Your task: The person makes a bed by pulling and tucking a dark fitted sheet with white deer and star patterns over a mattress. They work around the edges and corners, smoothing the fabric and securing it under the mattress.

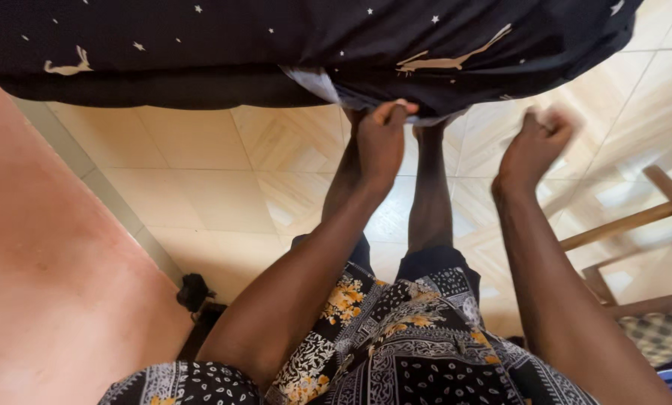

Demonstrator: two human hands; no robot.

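A dark navy bedsheet [291, 45] with small stars and pale animal shapes covers a mattress across the top of the head view. My left hand [381, 139] pinches the sheet's lower edge near a white underside flap [315, 81]. My right hand [537, 142] is blurred, a loose fist held in the air just below the sheet's right part, with nothing visible in it. Below the hands I see my legs and patterned black, white and yellow shorts [396, 337].
A peach-coloured wall [43, 262] fills the left side. Beige floor tiles [201, 172] lie below. A wooden chair frame [636, 247] with a checked cushion stands at the right. A small black object [193, 291] sits on the floor by the wall.
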